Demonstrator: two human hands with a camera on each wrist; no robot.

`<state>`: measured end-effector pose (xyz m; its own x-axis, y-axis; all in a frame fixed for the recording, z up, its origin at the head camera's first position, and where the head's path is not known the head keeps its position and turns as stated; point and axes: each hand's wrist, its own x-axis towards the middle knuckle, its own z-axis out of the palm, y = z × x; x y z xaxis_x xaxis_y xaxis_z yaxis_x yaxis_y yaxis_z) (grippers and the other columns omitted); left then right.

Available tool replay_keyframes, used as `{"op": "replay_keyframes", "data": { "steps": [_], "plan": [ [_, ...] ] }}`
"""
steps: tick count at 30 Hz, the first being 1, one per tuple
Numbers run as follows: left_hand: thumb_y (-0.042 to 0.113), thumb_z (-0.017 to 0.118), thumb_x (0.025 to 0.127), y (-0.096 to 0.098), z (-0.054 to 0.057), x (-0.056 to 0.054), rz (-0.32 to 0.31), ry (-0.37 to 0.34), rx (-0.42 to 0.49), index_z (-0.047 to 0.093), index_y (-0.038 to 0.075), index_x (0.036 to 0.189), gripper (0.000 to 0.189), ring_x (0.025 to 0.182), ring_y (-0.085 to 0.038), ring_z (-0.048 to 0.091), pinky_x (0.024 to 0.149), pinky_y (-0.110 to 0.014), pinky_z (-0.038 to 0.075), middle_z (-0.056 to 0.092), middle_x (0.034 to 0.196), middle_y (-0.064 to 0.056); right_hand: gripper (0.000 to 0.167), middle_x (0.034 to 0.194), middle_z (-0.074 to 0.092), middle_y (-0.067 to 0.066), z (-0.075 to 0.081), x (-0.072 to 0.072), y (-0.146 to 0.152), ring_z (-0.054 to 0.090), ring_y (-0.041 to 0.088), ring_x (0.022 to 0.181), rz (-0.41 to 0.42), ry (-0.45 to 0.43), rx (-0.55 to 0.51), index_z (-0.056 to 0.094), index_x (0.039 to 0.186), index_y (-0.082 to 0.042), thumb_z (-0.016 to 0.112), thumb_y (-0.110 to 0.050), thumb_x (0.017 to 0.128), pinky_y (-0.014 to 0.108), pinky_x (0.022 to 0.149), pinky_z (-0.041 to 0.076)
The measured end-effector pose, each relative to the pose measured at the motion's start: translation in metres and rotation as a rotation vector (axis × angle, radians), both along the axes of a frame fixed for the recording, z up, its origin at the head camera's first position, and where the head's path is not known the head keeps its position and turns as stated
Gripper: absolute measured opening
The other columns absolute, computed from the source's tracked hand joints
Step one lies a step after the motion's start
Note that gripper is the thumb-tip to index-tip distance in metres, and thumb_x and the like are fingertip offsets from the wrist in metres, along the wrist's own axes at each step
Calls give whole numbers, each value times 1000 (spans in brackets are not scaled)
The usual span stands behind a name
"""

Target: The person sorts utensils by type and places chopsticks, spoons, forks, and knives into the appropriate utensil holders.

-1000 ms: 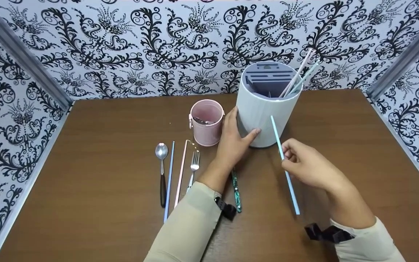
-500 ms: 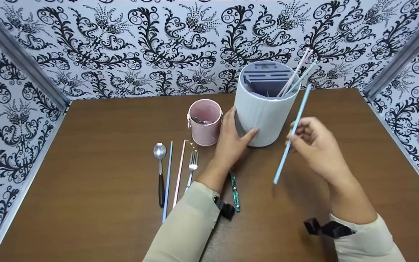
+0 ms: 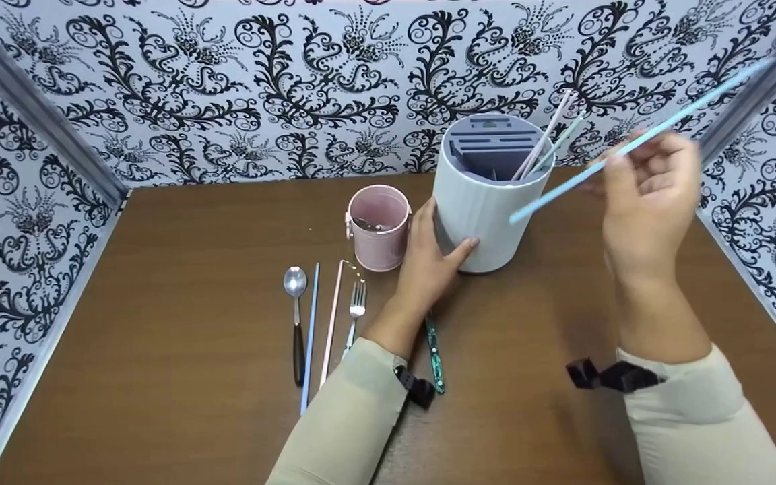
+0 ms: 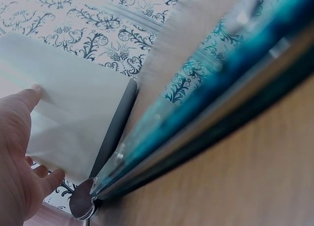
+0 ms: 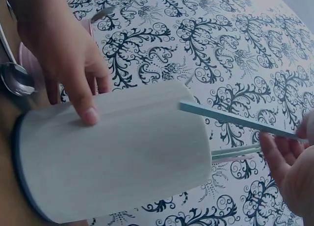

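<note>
- The right hand [image 3: 651, 209] pinched a light-blue stick [image 3: 671, 122] in the air, slanting from near left to far right; its near end overlapped the white container [image 3: 486, 222], and contact there could not be told.
- The left hand [image 3: 427, 261] rested against the container's left side, thumb on the near wall.
- A slotted dark insert [image 3: 496, 143] filled the container's far part; a pink stick [image 3: 551, 130] and a pale green stick [image 3: 566, 136] leaned right out of it.
- Just left stood a pink bucket [image 3: 380, 246], with indistinct metallic pieces inside.
- Nearer, from left to right, lay a spoon [image 3: 296, 316], a blue stick [image 3: 310, 330], a second pink stick [image 3: 332, 323], a fork [image 3: 357, 310] and, partly hidden, a green patterned handle [image 3: 435, 357].
</note>
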<state>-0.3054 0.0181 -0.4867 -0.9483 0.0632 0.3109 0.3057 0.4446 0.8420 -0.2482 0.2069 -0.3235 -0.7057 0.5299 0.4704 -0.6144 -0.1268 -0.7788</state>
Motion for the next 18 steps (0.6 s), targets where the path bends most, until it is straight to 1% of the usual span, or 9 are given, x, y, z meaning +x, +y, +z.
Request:
{"op": "replay_keyframes", "data": {
  "steps": [2, 4, 5, 7, 10, 14, 18],
  "plan": [
    [38, 82, 90, 0, -1, 0, -1, -5, 1, 31, 4, 161, 93, 151, -27, 40, 128, -38, 30, 41, 161, -15, 23, 94, 59, 18, 9, -5, -2, 64, 27, 78, -41, 34, -59, 57, 110, 2, 63, 13, 90, 33, 60, 61],
    [38, 82, 90, -1, -1, 0, -1, -9, 4, 31, 4, 161, 93, 151, -27, 39, 128, -38, 30, 40, 161, -15, 24, 95, 58, 17, 17, -9, -6, 62, 27, 80, -68, 59, -88, 55, 111, 2, 62, 13, 91, 34, 62, 62],
    [37, 82, 90, -1, -1, 0, 1, -12, 6, 31, 4, 161, 93, 151, -27, 39, 128, -38, 30, 40, 161, -15, 24, 95, 57, 17, 19, -12, -8, 62, 27, 80, -74, 68, -96, 54, 112, 2, 61, 13, 91, 34, 63, 62],
    [37, 82, 90, -2, -1, 0, 6, -17, 6, 31, 4, 161, 93, 152, -27, 39, 128, -38, 29, 40, 162, -15, 24, 97, 57, 16, 22, -16, -12, 61, 26, 83, -84, 67, -72, 53, 112, 1, 58, 13, 93, 34, 65, 62],
    [37, 82, 90, -2, -1, 0, 9, -22, 2, 31, 5, 161, 93, 152, -26, 39, 128, -38, 29, 40, 162, -14, 22, 98, 57, 16, 18, -23, -15, 60, 25, 85, -90, 52, 12, 52, 113, 1, 57, 12, 94, 32, 68, 62],
    [38, 81, 90, -2, -1, 1, -1, -18, -3, 30, 5, 161, 93, 151, -26, 39, 128, -38, 30, 40, 161, -14, 22, 100, 57, 14, 6, -34, -16, 60, 25, 88, -87, 30, 107, 53, 113, -1, 56, 12, 95, 29, 70, 62],
    [38, 81, 90, -1, -1, 1, -9, -3, 5, 30, 5, 161, 93, 151, -26, 39, 128, -38, 30, 40, 161, -14, 23, 101, 57, 10, -6, -47, -14, 60, 23, 89, -99, 16, 204, 52, 111, -4, 55, 11, 95, 29, 74, 61]
  ]
}}
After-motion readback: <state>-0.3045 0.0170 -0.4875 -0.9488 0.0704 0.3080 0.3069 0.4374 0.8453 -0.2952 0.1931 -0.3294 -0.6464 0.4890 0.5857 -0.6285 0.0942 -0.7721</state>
